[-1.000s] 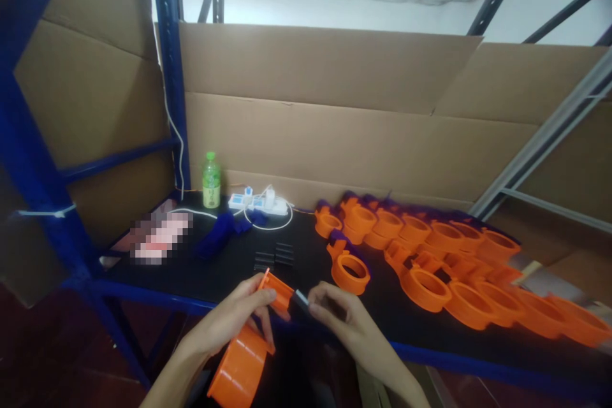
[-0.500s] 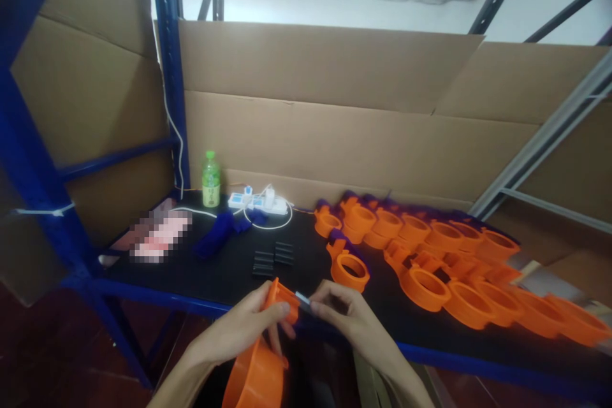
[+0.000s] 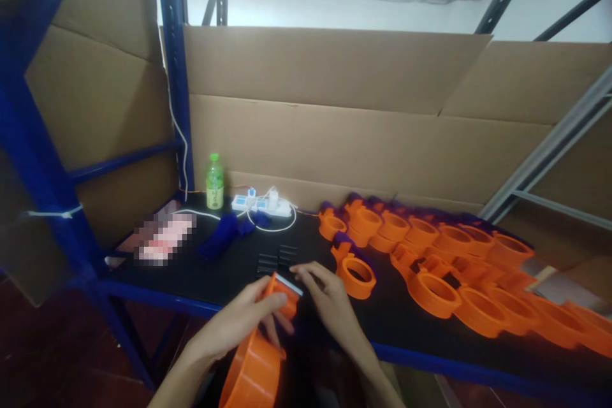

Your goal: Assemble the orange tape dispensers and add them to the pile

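Observation:
In the head view, my left hand is closed around the narrow end of an orange plastic part with a large ring, held tilted in front of the table edge. A thin silver-grey strip lies along the top of that narrow end. My right hand is just to the right, its thumb and fingertips close together in a pinch. Its fingertips appear in front of several small black ridged pieces on the table; whether they hold anything cannot be made out.
Many orange ring parts stand in rows on the right of the black table. A green bottle, a white power strip with cables and a blue cloth lie farther back. Cardboard walls and a blue frame enclose the table.
The silver-grey strip, earlier in my right fingers, now lies along the end of the orange part. My right hand has moved off it, forward and left towards the black pieces. The left hand keeps its hold.

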### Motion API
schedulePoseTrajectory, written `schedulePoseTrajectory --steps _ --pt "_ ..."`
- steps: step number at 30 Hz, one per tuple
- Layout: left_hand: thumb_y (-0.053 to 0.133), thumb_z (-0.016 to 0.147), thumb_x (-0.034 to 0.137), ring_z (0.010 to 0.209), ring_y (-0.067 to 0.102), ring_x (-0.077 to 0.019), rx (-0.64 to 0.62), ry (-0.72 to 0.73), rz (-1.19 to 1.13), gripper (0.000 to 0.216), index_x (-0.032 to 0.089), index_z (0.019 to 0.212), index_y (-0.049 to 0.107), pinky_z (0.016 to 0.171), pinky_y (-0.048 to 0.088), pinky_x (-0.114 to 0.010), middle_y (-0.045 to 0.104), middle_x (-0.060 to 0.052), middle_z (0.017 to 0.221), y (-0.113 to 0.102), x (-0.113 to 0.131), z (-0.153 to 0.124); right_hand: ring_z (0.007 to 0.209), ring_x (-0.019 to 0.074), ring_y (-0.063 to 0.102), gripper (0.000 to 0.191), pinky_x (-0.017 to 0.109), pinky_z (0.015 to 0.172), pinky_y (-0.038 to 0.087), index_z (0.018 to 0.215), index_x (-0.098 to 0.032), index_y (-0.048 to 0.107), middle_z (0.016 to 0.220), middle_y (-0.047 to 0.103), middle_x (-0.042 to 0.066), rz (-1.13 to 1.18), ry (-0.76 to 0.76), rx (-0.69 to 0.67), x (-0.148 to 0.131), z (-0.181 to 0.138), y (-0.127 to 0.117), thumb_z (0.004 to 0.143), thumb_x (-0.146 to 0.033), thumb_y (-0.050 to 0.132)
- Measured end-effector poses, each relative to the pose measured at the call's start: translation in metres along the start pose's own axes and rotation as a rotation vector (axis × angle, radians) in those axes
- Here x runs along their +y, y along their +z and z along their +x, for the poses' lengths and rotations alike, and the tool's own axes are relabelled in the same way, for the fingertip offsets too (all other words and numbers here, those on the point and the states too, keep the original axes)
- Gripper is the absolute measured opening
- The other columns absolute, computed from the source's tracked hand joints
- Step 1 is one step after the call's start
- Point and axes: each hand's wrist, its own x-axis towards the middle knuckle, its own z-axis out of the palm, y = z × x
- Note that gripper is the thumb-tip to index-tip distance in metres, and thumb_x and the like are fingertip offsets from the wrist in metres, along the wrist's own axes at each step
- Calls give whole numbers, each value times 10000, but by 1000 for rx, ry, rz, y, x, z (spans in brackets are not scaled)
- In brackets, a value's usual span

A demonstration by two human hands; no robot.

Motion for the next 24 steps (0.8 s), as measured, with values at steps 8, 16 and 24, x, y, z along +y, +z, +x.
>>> schedulePoseTrajectory --steps 8,16,24 --pt "570 891 493 640 718 -202 305 74 -33 390 180 1125 572 622 537 -314 750 -141 1009 -35 10 -2 1015 214 618 197 323 809 478 1075 -237 665 1112 682 63 -602 -202 -144 3 22 23 915 -197 556" --pt "575 891 456 677 725 -241 391 107 -74 336 170 1066 580 613 541 -311 732 -80 703 -38 8 2 810 165 632 165 260 665 453 998 -230 659 970 673 23 -549 -158 -87 5 19 21 839 -195 630" --pt "607 879 441 640 713 -190 448 167 -68 306 215 1070 526 594 541 -282 710 -27 812 -28 3 9 510 76 405 219 206 463 330 1011 -195 650 713 513 -37 -17 -65 105 -7 17 0 858 -352 658"
